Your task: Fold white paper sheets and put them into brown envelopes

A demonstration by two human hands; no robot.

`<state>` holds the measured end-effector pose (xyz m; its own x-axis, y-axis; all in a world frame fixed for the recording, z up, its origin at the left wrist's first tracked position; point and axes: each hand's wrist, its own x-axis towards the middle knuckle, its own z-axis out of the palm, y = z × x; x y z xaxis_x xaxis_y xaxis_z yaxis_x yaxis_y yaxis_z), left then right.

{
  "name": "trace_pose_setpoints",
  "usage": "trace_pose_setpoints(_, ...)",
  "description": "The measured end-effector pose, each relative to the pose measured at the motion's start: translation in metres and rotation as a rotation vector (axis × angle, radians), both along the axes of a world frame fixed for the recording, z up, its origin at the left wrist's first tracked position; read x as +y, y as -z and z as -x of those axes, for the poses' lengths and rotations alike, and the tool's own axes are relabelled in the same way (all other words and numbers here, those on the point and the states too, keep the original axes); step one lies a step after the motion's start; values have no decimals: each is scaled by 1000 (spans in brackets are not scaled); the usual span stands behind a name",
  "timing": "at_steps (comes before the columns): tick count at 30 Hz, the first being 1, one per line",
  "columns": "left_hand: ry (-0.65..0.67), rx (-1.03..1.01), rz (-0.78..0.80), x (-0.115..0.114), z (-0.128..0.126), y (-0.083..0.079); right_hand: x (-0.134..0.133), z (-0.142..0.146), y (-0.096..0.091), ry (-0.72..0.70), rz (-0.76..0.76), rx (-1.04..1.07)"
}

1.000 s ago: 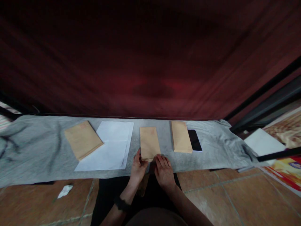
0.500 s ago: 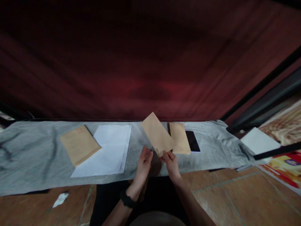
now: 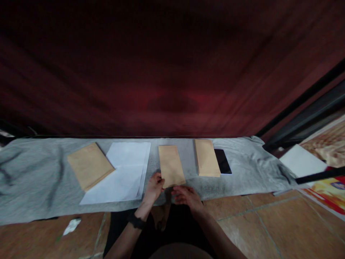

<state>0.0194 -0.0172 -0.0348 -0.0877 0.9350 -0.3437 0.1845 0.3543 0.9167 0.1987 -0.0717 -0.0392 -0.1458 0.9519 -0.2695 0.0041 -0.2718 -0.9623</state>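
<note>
A brown paper envelope [image 3: 171,165] lies in front of me on the grey cloth, its short edge facing me. My left hand [image 3: 154,186] pinches its near left corner, thumb and fingers closed. Beside the near right edge, my right hand [image 3: 186,196] has its fingers loosely stretched out, close to the paper with nothing held; whether the fingertips touch it I cannot tell. To the right rests a stack of brown envelopes [image 3: 207,158]. Another brown envelope pile [image 3: 91,166] sits at the left, partly over white paper sheets [image 3: 129,172].
A dark-screened phone or tablet [image 3: 223,161] is partly under the right stack. Grey cloth [image 3: 250,172] covers the long narrow surface, with a dark red curtain-like backdrop [image 3: 172,72] behind. A white scrap [image 3: 72,226] lies on the tiled floor.
The envelope has come down from a tilted position near the right stack to lie straight in front of me. My left hand has taken its corner; my right hand has let go.
</note>
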Motion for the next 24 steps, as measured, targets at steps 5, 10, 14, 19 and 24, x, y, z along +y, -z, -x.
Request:
trace_pose_setpoints(5, 38, 308, -48, -8, 8, -3, -2, -16, -1, -144, -696, -783)
trace_pose_setpoints(10, 227, 825, -561, -12, -12, -14, -7, -16, 11, -228, -901, -1135)
trace_pose_setpoints(14, 548, 917, -756, 3, -40, -2, -9, -15, 21, -204, -926, -1108)
trace_pose_setpoints(19, 579, 1011, -736, 43, -49, 20, -9, -15, 16, -198, -935, -1120)
trace_pose_setpoints(24, 552, 1023, -725, 89, -42, 20, -8, -14, 7, -224, -892, -1145)
